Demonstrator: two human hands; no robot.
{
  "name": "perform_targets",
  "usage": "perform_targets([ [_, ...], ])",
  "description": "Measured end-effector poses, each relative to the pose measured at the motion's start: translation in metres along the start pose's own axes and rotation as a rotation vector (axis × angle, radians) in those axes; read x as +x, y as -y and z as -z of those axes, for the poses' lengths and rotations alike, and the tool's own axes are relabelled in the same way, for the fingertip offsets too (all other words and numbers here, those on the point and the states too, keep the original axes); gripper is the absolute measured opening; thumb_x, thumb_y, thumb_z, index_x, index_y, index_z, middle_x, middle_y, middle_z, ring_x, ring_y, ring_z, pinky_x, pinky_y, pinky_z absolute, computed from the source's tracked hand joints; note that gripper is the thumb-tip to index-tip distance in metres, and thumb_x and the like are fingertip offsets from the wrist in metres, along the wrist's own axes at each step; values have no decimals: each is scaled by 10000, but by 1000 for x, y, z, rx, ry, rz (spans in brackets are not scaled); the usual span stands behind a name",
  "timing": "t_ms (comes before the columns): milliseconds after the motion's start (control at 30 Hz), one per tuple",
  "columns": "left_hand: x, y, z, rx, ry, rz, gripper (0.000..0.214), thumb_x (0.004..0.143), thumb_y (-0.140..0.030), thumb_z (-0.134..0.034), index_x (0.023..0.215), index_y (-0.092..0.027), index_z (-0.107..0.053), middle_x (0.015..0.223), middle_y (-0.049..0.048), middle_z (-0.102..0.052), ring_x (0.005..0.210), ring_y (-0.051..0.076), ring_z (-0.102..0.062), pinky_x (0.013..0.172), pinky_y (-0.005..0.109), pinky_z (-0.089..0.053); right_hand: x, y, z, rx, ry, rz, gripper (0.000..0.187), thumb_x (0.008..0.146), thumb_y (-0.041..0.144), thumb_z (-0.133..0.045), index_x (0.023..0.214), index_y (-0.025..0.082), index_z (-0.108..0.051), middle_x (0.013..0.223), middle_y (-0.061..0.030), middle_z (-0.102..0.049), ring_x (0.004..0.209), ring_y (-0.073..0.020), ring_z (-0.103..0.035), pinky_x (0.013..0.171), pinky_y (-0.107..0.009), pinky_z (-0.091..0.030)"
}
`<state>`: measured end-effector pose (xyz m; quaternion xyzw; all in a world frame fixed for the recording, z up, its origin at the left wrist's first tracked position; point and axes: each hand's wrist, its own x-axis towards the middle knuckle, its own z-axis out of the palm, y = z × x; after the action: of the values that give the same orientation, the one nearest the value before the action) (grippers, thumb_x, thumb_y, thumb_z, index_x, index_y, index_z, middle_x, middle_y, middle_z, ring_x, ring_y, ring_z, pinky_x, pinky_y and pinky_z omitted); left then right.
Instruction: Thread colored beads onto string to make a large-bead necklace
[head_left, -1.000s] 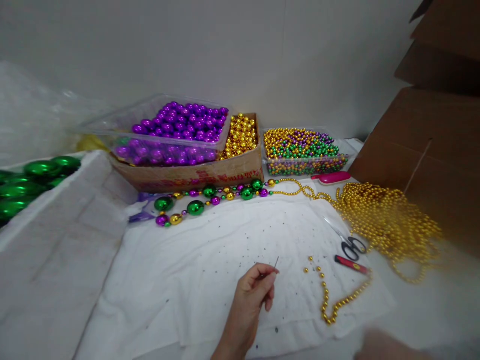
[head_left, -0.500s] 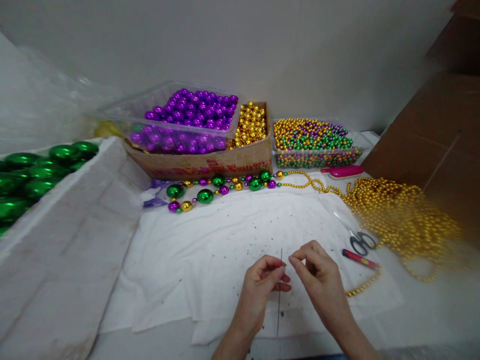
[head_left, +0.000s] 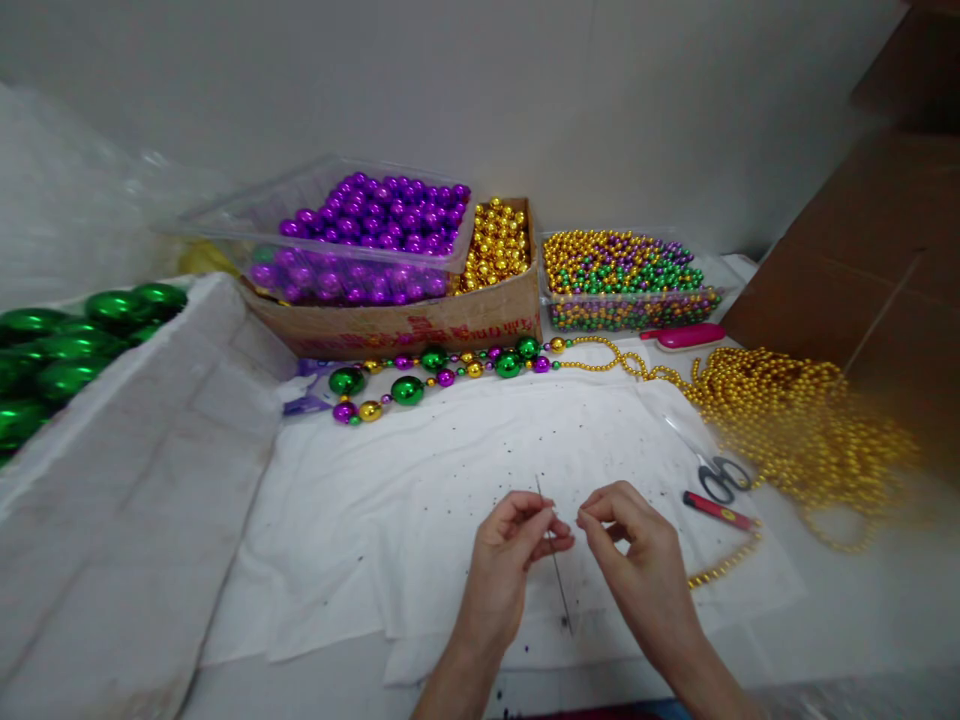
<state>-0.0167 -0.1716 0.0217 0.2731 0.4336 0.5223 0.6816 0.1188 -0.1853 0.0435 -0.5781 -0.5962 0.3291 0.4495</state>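
Left hand [head_left: 504, 560]: pinched on long needle [head_left: 559, 578], left of scissors [head_left: 721, 480] | Right hand [head_left: 641, 555]: fingertips together just beside, content I cannot tell | Change: needle has tilted from upright, so fine work continues with both hands

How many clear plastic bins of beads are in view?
2: one clear plastic bin, with purple beads, at the left part of the open cardboard box; the other bin, holding small multicoloured beads, right of that box. More may be hidden.
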Motion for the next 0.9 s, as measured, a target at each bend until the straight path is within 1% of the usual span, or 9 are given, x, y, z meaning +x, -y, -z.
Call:
perform_targets([
  [100, 11, -24, 3, -111, -77, -166, 129, 735, -206, -692, 823, -164, -608, 741, -10, -622, 716, 123, -620, 742, 311, -550, 1, 6, 8, 23, -11, 5, 203, 849, 156, -510, 649, 194, -520, 742, -13, -553, 714, -144, -535, 601, -249, -426],
  [167, 16, -36, 5, -87, -121, -268, 133, 728, -209, -695, 828, -173, -614, 744, -19, -621, 713, 118, -620, 737, 302, -552, 1, 9, 12, 21, -17, 22, 210, 860, 170, -504, 652, 195, -518, 743, -15, -554, 710, -145, -532, 604, -255, -419],
  [200, 17, -39, 5, -28, -136, -293, 130, 730, -216, -693, 830, -173, -621, 736, -18, -622, 702, 120, -621, 721, 293, -553, 1, 10, 13, 20, -15, 32, 212, 865, 178, -500, 654, 195, -516, 743, -17, -554, 708, -147, -532, 606, -258, -417],
  [267, 14, -39, 5, 151, -132, -291, 115, 739, -228, -685, 824, -166, -639, 717, -9, -620, 676, 128, -622, 678, 273, -551, 0, 10, 13, 21, -8, 52, 215, 876, 194, -492, 661, 197, -510, 747, -21, -555, 710, -151, -536, 608, -261, -417],
  [333, 8, -31, 2, 324, -82, -264, 85, 747, -231, -676, 786, -159, -653, 708, -1, -608, 655, 134, -618, 637, 255, -543, 0, 8, 11, 25, -2, 63, 217, 887, 210, -480, 671, 200, -507, 751, -24, -559, 716, -156, -544, 609, -259, -422],
  [433, -1, -15, -3, 441, 24, -258, 82, 760, -237, -657, 731, -161, -660, 728, 10, -586, 658, 146, -611, 599, 251, -540, 4, 4, 7, 28, 23, 83, 215, 897, 222, -469, 689, 200, -517, 757, -28, -568, 730, -160, -561, 619, -254, -442],
  [533, -6, -6, -7, 447, 73, -249, 93, 767, -245, -645, 730, -163, -667, 761, 24, -579, 676, 157, -611, 590, 260, -546, 7, 3, 7, 37, 41, 94, 209, 893, 217, -478, 691, 196, -527, 755, -27, -570, 730, -157, -571, 623, -248, -454],
  [700, -10, -5, -12, 400, 68, -200, 85, 754, -234, -652, 719, -156, -656, 751, 20, -571, 670, 153, -610, 606, 264, -548, 5, 11, 9, 64, -11, 50, 207, 875, 213, -512, 671, 189, -539, 747, -21, -563, 726, -151, -558, 615, -247, -442],
  [900, -11, -1, -10, 379, 58, -164, 82, 750, -222, -659, 726, -144, -657, 753, 23, -585, 703, 155, -616, 644, 260, -545, 1, 16, 10, 85, -19, 22, 196, 861, 194, -534, 667, 189, -567, 746, -17, -576, 728, -149, -557, 619, -254, -435],
])
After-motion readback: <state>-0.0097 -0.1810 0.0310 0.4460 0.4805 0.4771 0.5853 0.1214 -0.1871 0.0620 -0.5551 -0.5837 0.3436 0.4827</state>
